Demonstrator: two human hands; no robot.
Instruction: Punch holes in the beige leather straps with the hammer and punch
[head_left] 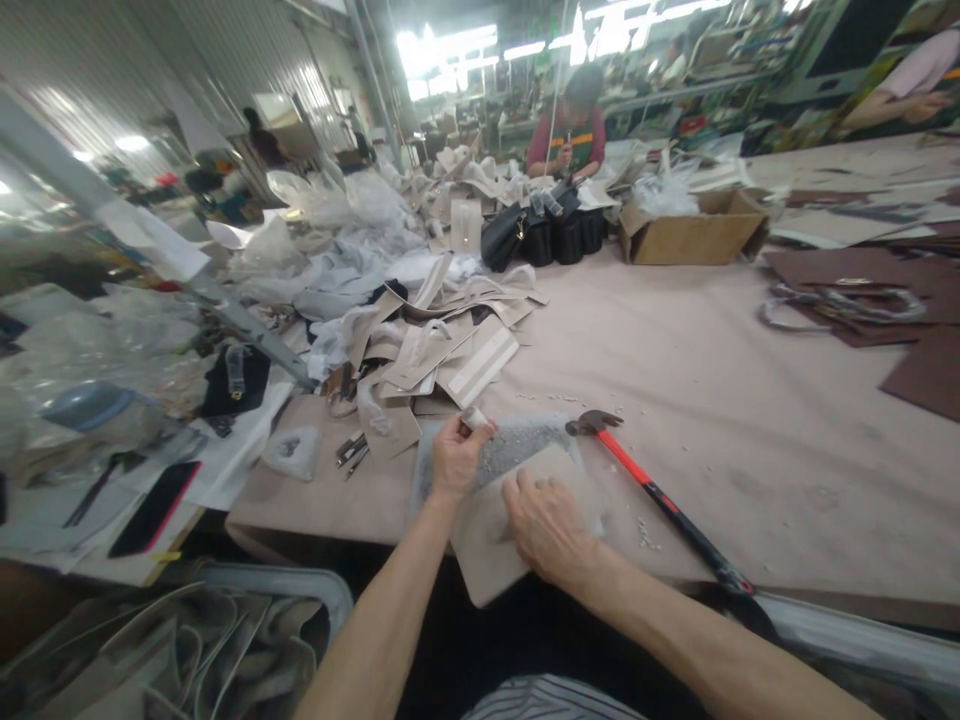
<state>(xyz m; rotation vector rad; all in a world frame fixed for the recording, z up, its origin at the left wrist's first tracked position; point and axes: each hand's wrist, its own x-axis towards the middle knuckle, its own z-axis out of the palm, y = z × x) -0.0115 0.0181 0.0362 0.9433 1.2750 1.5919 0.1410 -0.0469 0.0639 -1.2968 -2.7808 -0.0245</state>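
Between the fingers of my left hand is a short pale cylinder with a greyish end, too blurred to name further. My right hand lies on a beige panel, its fingers bent and pressed down on it; their tips are partly hidden. The panel overhangs the table's front edge and partly covers a grey slab. Small light bits are scattered on the slab. To the right lies a claw hammer with a red and black handle, its head beside the slab.
Beige cut pieces are heaped ahead left, with black bags and a cardboard box behind. Brown panels lie right. A phone and a bin of scraps are left. A person sits across the table.
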